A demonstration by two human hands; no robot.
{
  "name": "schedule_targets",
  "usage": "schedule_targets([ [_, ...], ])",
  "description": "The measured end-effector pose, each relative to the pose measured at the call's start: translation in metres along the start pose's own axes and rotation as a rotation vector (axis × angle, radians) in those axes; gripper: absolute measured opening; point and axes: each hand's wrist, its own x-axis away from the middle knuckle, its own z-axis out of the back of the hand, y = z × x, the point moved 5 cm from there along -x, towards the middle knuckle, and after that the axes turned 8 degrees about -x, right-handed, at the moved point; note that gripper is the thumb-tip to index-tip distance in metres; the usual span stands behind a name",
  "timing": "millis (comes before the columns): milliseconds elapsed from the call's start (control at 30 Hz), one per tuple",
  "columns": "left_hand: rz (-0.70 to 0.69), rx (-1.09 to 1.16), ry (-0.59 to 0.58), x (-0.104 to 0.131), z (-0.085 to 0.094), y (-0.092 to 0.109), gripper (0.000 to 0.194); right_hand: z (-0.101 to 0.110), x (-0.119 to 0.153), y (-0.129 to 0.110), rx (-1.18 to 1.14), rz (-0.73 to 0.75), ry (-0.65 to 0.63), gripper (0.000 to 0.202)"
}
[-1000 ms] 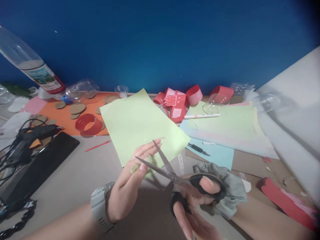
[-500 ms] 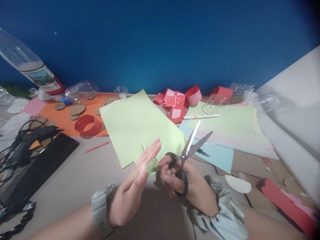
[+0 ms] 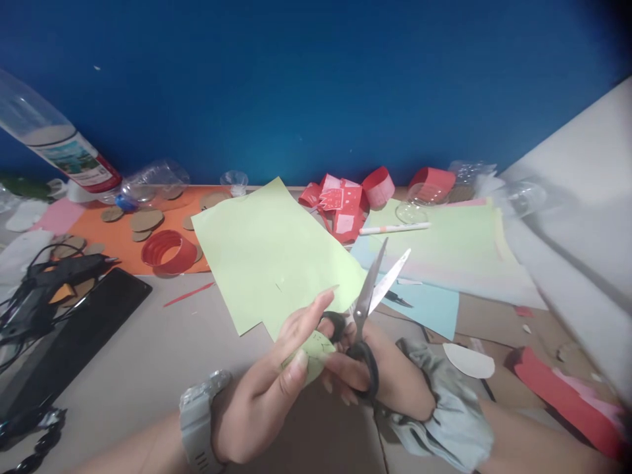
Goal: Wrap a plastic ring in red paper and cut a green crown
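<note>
My left hand (image 3: 276, 382), with a grey watch at the wrist, pinches a small green paper cutout (image 3: 313, 355) that carries dark pen marks. Close against it, my right hand (image 3: 353, 362) has its fingers through the black handles of a pair of scissors (image 3: 368, 309). The blades point up and away from me and stand apart, with no paper between them. Fingertips of the right hand are at the right edge of the cutout; whether they grip it I cannot tell. Beyond both hands lies a large light-green sheet (image 3: 266, 250) with a notched near edge.
Left are a black phone-like slab (image 3: 79, 336), a glue gun (image 3: 74, 266), a red ring (image 3: 168, 251) and a tilted plastic bottle (image 3: 64, 145). Behind lie red paper pieces (image 3: 345, 204) and a white marker (image 3: 395, 228). Stacked sheets (image 3: 454, 250) and a craft knife (image 3: 397, 299) are right.
My hands have come together, and the cutout now sits between them, more plainly seen. The scissors have turned slightly in my right hand, their blades still apart.
</note>
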Motion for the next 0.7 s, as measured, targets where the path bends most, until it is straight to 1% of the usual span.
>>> schedule_targets([
  [67,-0.017,-0.043,-0.064,0.0,-0.002,0.001,0.05,0.001,0.001,-0.003,0.004,0.04,-0.002,0.02],
  [100,-0.033,-0.072,-0.057,0.0,-0.001,0.001,0.049,0.003,0.002,-0.004,0.005,0.055,0.012,0.021],
  [133,-0.055,-0.095,-0.014,0.0,0.002,0.001,0.047,0.005,0.002,-0.004,0.002,0.067,0.033,0.022],
  [167,-0.08,-0.116,0.055,0.001,0.006,0.001,0.044,0.007,0.003,-0.004,-0.001,0.074,0.057,0.024],
  [233,-0.112,-0.153,0.229,0.002,0.016,0.001,0.032,0.01,0.003,-0.003,0.011,0.057,0.091,0.027],
  [267,-0.105,-0.17,0.303,0.002,0.02,0.0,0.025,0.01,0.003,-0.002,0.026,0.037,0.096,0.028],
  [300,-0.073,-0.189,0.346,0.001,0.023,-0.001,0.02,0.01,0.002,-0.001,0.043,0.017,0.094,0.028],
  [333,-0.017,-0.211,0.352,0.0,0.023,-0.003,0.015,0.01,0.002,-0.001,0.06,0.003,0.088,0.027],
  [367,0.049,-0.233,0.332,-0.002,0.022,-0.005,0.014,0.01,0.001,-0.002,0.074,-0.002,0.084,0.027],
  [433,0.176,-0.263,0.245,-0.007,0.018,-0.008,0.021,0.011,0.001,-0.004,0.096,0.005,0.093,0.026],
  [500,0.252,-0.269,0.165,-0.011,0.014,-0.009,0.027,0.013,0.0,-0.007,0.125,0.026,0.12,0.023],
  [600,0.285,-0.237,0.075,-0.015,0.01,-0.007,0.029,0.016,-0.001,-0.011,0.175,0.077,0.153,0.018],
  [700,0.259,-0.234,-0.036,-0.014,0.006,-0.005,0.032,0.017,-0.001,-0.015,0.212,0.113,0.164,0.019],
])
